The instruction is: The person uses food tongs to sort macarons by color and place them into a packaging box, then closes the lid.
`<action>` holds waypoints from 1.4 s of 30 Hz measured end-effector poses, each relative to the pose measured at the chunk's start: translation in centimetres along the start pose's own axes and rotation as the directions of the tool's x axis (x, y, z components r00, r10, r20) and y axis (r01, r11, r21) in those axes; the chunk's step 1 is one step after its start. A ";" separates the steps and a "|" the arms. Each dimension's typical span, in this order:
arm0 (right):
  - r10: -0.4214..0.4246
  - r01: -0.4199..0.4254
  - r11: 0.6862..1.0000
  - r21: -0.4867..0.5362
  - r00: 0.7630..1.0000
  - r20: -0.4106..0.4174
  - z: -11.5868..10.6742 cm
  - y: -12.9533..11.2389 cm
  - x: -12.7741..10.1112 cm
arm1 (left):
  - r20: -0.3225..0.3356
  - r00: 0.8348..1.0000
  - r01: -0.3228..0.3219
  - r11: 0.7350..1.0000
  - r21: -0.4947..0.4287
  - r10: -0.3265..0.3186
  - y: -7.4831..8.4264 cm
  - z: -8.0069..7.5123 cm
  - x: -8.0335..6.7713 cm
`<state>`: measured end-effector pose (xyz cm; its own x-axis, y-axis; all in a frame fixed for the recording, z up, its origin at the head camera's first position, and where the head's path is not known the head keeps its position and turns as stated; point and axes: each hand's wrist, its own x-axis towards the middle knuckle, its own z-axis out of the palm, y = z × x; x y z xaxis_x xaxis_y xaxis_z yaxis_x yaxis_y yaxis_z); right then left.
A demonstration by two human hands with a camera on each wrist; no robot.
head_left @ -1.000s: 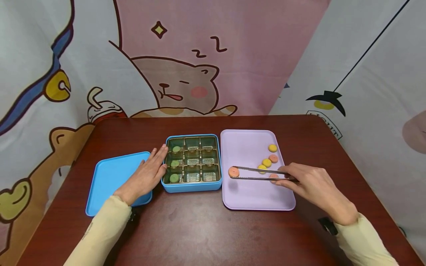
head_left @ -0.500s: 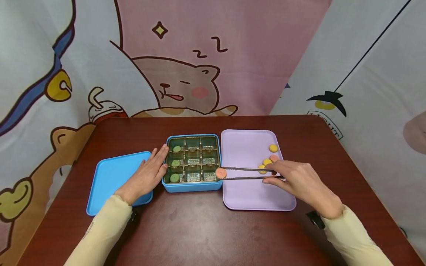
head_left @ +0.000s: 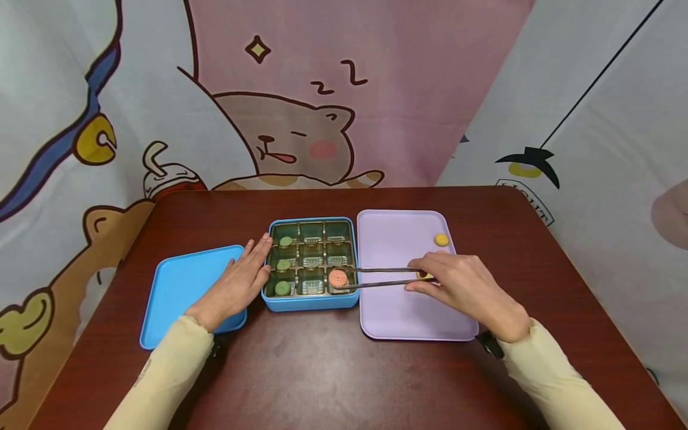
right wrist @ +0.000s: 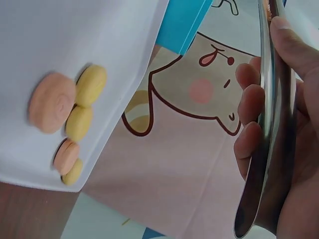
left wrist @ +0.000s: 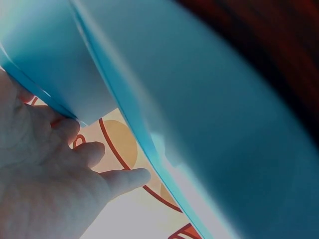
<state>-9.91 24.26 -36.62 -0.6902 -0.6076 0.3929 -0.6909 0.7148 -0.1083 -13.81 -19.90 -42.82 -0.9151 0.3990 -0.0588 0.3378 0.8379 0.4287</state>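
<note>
My right hand (head_left: 467, 292) grips metal tongs (head_left: 384, 270), whose tips hold a round pink macaron (head_left: 337, 278). The macaron is over the front right compartment of a blue box (head_left: 312, 305) with a gold divided insert. Green macarons (head_left: 282, 288) sit in the insert's left column, one per compartment. My left hand (head_left: 233, 286) rests against the box's left side with fingers extended; the left wrist view shows its fingers (left wrist: 132, 180) close by the blue wall. In the right wrist view, the fingers (right wrist: 251, 102) wrap the tongs, while the tips are out of frame.
Right of the box lies a lilac tray (head_left: 398, 316) bearing yellow macarons (head_left: 441, 240) and pink macarons (right wrist: 52, 103), partly hidden by my right hand in the head view. A flat blue lid (head_left: 183, 292) lies left on the brown table (head_left: 322, 370). A cartoon-print cloth (head_left: 408, 89) hangs behind.
My right hand has moved left with the tongs, carrying the pink macaron from above the lilac tray to over the box's front right compartment. The left hand has stayed in place.
</note>
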 end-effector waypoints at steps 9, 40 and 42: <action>-0.022 0.022 1.000 -0.001 1.000 0.013 0.8 -0.5 1.6 | -0.010 1.000 -0.003 1.000 -0.001 0.003 0.1 0.1 0.0; 0.009 0.000 0.998 -0.058 0.989 0.147 2.9 -1.8 5.1 | -0.023 1.000 -0.011 1.000 0.006 0.012 0.0 0.1 -0.1; 0.004 0.005 0.998 -0.060 0.989 0.146 3.0 -1.8 5.1 | -0.027 1.000 -0.014 1.000 0.003 0.014 0.0 0.1 -0.1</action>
<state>-12.87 18.81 -37.16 -0.7170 -0.6488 0.2549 -0.6801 0.7313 -0.0513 -13.74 -19.88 -42.87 -0.9158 0.4006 -0.0280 0.3514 0.8331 0.4271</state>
